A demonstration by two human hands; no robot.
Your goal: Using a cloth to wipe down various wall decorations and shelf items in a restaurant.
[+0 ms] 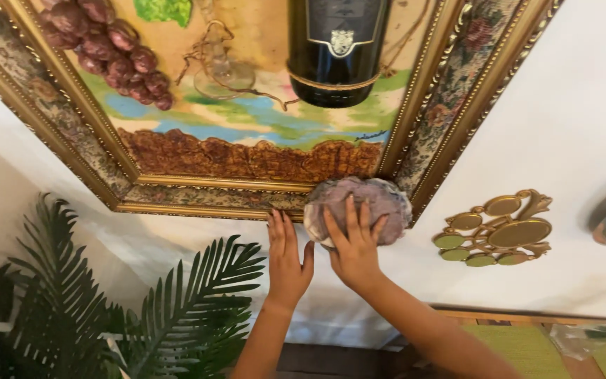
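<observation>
Head view, looking up along a white wall.

Right hand (354, 249): palm flat against a crumpled greyish-mauve cleaning cloth (359, 207), fingers (350, 214) spread and extended, not curled around it. The cloth is pressed under the fingers onto the lower right corner of the ornate gilded picture frame with floral tapestry border (198, 191). Most of the cloth shows above and to either side of the fingertips.

Left hand (287, 256): open, fingers held together and straight, tips touching the bottom gilt edge of the frame just beside the cloth. It holds nothing. The thumb points toward the right hand; the two hands lie close, with a narrow gap between them.

Above the fingers, inside the frame: a relief picture with a dark glass bottle (337, 49), a cluster of dark red grapes (106, 49) and a clear glass goblet (220, 67).

Right of the right-hand fingers, well apart on the wall: a gold metal ornament made of oval discs (499, 228).

Below and left of the left wrist: green palm-like fronds (177, 309).
</observation>
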